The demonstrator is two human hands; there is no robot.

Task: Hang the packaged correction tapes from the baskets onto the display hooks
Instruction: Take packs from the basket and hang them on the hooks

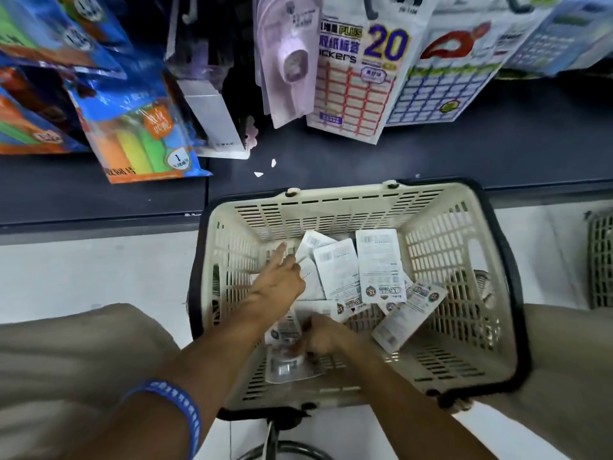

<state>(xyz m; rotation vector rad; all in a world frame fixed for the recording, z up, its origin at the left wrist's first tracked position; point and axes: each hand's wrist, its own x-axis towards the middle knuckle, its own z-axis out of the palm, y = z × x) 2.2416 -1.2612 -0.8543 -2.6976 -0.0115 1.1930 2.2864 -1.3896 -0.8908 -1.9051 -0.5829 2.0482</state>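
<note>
Two bare forearms, no sleeves in view. Left hand (278, 280) and right hand (323, 336) without rings, gloves or watch. On the left forearm, well back from the basket (464, 293) rim, a blue wristband (180, 410) with a row of small pale marks along it, too blurred to read. On either side of the basket, knees in beige trousers (73, 353), plain cloth with soft folds, no pattern or pockets in sight.

cream slotted basket (335, 202), white packets (378, 260), blue wristband (179, 406).
</note>
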